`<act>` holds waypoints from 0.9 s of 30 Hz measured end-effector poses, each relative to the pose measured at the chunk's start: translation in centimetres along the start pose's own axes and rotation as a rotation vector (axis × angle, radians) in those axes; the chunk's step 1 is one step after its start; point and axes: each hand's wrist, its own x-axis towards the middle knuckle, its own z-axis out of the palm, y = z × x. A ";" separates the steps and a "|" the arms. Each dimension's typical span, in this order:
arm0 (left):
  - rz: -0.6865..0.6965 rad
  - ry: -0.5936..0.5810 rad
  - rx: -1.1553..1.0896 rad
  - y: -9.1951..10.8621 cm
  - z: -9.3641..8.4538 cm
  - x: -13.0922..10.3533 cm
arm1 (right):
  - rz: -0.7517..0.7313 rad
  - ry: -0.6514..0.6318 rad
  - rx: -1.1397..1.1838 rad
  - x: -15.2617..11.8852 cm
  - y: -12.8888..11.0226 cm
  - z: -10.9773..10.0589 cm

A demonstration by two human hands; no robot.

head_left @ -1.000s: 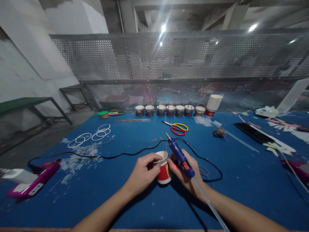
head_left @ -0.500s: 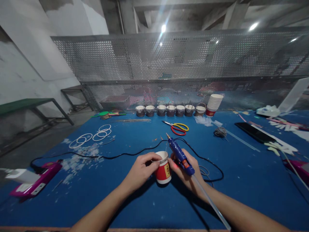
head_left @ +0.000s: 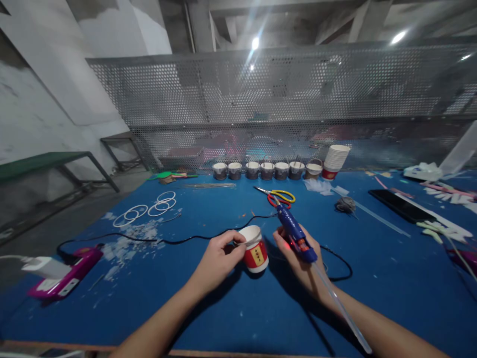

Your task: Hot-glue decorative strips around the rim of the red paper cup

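We have open room along the near edge of the blue desk (head_left: 238, 318), between the two bare forearms (head_left: 167, 313). A narrow gap parts the red-and-white paper cup (head_left: 256, 256) from the right hand (head_left: 302, 272) and its blue plastic glue gun (head_left: 291, 226). A thin black cable (head_left: 171, 242) runs from near the left edge toward the middle, so we must lift over it. Beyond it, scissors with red and yellow handles (head_left: 276, 192) lie in the way; at the far edge, a row of small grey-and-white cups (head_left: 267, 171) and a grey perforated screen (head_left: 223, 99) stop us.
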 end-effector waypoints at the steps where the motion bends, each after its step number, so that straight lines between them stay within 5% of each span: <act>1: 0.008 0.011 0.005 0.0 0.0 0.0 | 0.016 0.011 0.004 0.0 -0.2 -0.1; 9: 0.102 0.063 0.094 -0.6 -0.1 0.0 | 0.081 0.023 0.060 -0.2 -0.5 0.0; 16: 0.119 0.186 0.108 -0.8 -0.5 0.3 | 0.175 0.217 0.082 0.8 -0.6 -1.3; 22: 0.141 0.230 0.080 -0.9 -0.5 0.3 | 0.168 -0.098 0.102 0.1 0.1 -0.7; 27: 0.212 0.205 0.125 -0.7 -0.2 0.2 | -0.013 -0.170 0.034 -0.7 0.2 0.5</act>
